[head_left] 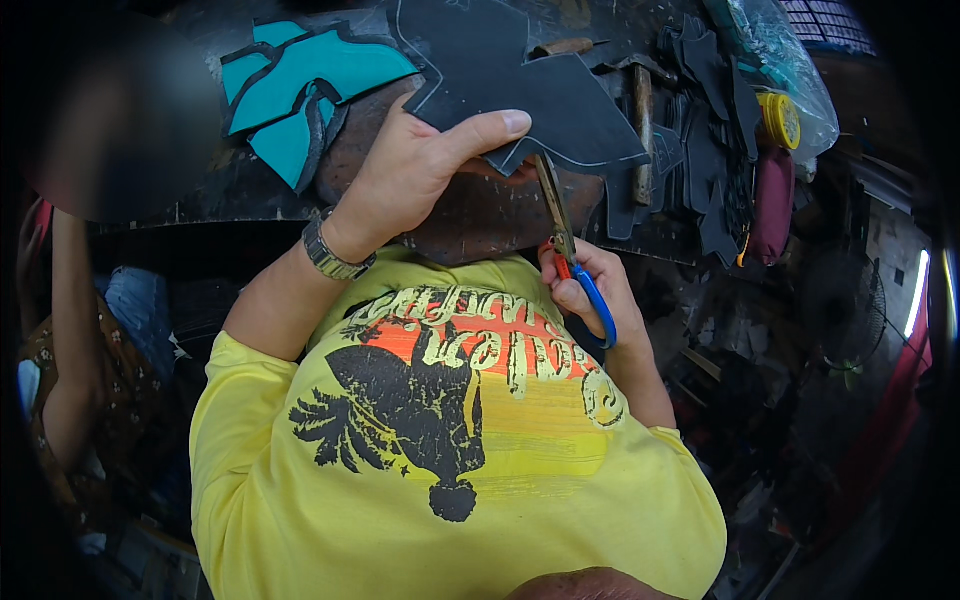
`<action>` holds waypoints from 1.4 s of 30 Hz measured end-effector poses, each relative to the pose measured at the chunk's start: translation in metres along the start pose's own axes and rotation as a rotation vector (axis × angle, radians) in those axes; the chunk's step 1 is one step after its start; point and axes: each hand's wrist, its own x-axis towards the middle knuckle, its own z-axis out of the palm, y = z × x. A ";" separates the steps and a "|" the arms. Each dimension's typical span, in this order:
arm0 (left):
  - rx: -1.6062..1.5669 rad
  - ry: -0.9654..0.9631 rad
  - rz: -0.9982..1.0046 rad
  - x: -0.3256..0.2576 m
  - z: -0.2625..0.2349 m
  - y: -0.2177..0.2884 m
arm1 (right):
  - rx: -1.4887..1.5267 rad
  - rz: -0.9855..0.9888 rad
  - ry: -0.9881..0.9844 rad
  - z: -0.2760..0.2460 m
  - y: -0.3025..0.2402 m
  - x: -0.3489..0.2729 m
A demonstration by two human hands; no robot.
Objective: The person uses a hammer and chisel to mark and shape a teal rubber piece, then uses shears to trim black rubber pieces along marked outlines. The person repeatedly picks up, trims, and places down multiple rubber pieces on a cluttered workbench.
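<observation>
1. Sheet (500, 80) is being held over the near side of the table (600, 20), with teal pieces (320, 75) being seen on its left and a hammer (642, 140) on its right.
2. From its thin, flat spread, the sheet is being judged light and fairly bendable, yet firm enough to be carried by one edge without folding. Its matt face is being taken as not very slippery, and only its narrow corners are being thought easy to crease or tear.
3. For a hold, the broad near-left margin is being favoured, being well backed by material and clear of the blades; the pointed right corner is being rated a poorer grip.
4. At the left, the sheet is being pinched by the left hand (410, 165): the thumb is being laid flat on top, while the other fingers are being mostly hidden underneath.
5. Just right of that thumb, the near edge is being met by the blades of the scissors (563, 245); how far they are being parted cannot be told.
6. Farther right, the scissors are being grasped at the handles by the curled right hand (600, 265). The sheet is not being touched by those fingers, the blades being interposed between.
7. At the far right, dark pieces (705, 110) are being touched by neither hand.
</observation>
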 end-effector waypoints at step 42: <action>0.127 -0.027 0.030 -0.002 -0.010 0.007 | -0.046 -0.050 -0.013 0.005 -0.002 0.006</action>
